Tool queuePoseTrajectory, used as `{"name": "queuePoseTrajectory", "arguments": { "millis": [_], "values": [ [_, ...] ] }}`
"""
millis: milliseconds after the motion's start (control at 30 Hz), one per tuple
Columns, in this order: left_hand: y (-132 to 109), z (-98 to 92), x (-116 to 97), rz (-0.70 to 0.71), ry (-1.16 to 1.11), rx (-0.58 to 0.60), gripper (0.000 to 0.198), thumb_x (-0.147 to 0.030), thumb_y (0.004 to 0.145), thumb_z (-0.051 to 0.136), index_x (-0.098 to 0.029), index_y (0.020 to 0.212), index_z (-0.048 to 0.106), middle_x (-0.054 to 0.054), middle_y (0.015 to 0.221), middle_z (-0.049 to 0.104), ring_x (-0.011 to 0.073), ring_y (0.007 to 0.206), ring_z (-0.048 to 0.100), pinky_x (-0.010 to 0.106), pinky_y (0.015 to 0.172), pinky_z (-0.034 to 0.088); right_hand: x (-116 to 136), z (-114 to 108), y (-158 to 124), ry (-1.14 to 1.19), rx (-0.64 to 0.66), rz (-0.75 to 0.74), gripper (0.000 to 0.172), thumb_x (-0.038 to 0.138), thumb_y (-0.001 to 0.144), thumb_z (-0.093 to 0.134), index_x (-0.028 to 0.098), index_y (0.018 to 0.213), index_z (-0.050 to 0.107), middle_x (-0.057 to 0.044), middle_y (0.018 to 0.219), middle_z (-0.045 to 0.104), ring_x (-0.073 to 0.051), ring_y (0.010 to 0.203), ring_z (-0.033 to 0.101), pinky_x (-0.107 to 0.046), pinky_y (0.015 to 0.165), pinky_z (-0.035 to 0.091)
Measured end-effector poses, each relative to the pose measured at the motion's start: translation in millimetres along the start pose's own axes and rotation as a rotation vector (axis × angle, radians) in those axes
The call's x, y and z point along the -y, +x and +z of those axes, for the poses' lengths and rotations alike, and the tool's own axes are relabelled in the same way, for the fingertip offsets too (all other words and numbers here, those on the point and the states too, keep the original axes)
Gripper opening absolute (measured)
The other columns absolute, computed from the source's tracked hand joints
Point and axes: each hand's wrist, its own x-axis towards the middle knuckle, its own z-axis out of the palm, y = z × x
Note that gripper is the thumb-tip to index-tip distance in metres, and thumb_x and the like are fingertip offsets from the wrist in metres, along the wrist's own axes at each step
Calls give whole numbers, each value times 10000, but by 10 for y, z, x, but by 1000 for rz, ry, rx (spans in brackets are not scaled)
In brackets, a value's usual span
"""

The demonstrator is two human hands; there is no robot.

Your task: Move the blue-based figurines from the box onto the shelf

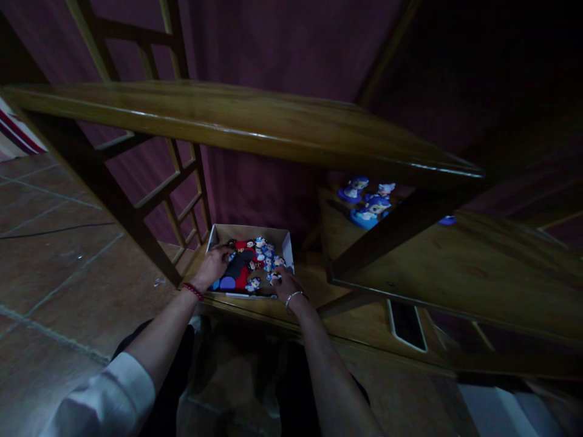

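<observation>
A small open cardboard box (282,240) sits on a low wooden shelf and is full of several small cartoon figurines (263,255), blue, white and red. My left hand (213,264) reaches into the box's left side, fingers curled down among the figurines; what it grips, if anything, is hidden. My right hand (286,283), with a silver bracelet, rests at the box's near right corner, fingers bent over a small blue-and-white figurine (274,277). A red bead bracelet is on my left wrist.
A few blue figurines (368,206) stand on a higher wooden shelf (455,267) to the right. A wide wooden shelf board (228,121) spans above the box. A dark flat device (407,325) lies on the lower shelf. Tiled floor lies to the left.
</observation>
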Motion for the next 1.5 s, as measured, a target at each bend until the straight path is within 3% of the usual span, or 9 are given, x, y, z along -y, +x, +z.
{"name": "queuePoseTrajectory", "arguments": {
  "millis": [300,500,633,767,1000,1233,1500],
  "values": [
    [-16,34,41,-6,85,-31,283,-155,762,401,-166,943,618,57,962,601,124,848,567,202,781,425,34,-29,-21,-41,15,14,221,193,734,467,226,941,539,-12,827,579,-130,725,514,-211,623,353],
    [-85,-69,-41,-80,179,239,227,-215,774,425,-208,859,636,33,841,649,131,790,587,214,717,424,42,-31,-20,-37,21,26,208,202,734,475,222,929,545,-16,816,579,-131,704,510,-217,620,358],
    [-110,-108,-37,-93,200,326,255,-258,764,450,-243,958,614,30,907,648,137,839,583,214,731,420,39,-16,-16,-39,22,35,210,193,738,470,228,932,539,-8,811,576,-119,695,510,-209,616,354],
    [-105,-106,-10,-117,222,293,341,-264,779,421,-233,1095,546,50,987,626,145,885,574,228,756,422,49,-32,-29,-55,37,36,208,195,739,466,231,930,542,-6,796,576,-118,681,512,-209,610,355],
    [-81,-93,24,-70,237,218,324,-175,765,405,-191,1035,583,58,1059,578,129,925,555,202,830,403,41,-40,-43,-46,27,12,207,200,734,471,225,924,549,-16,825,575,-129,709,522,-219,635,365],
    [-111,-79,-38,-59,394,289,338,-120,737,407,-173,1025,575,103,1024,565,153,833,581,237,742,445,58,-44,-54,-48,26,-4,192,203,739,466,221,913,547,-14,816,581,-140,739,523,-236,671,365],
    [-114,-32,-46,-94,434,285,283,-139,756,380,-165,963,572,114,1021,550,168,795,593,254,692,453,46,-43,-50,-12,20,8,186,207,732,491,229,907,554,-14,823,567,-134,724,516,-227,647,360]
  ]
}}
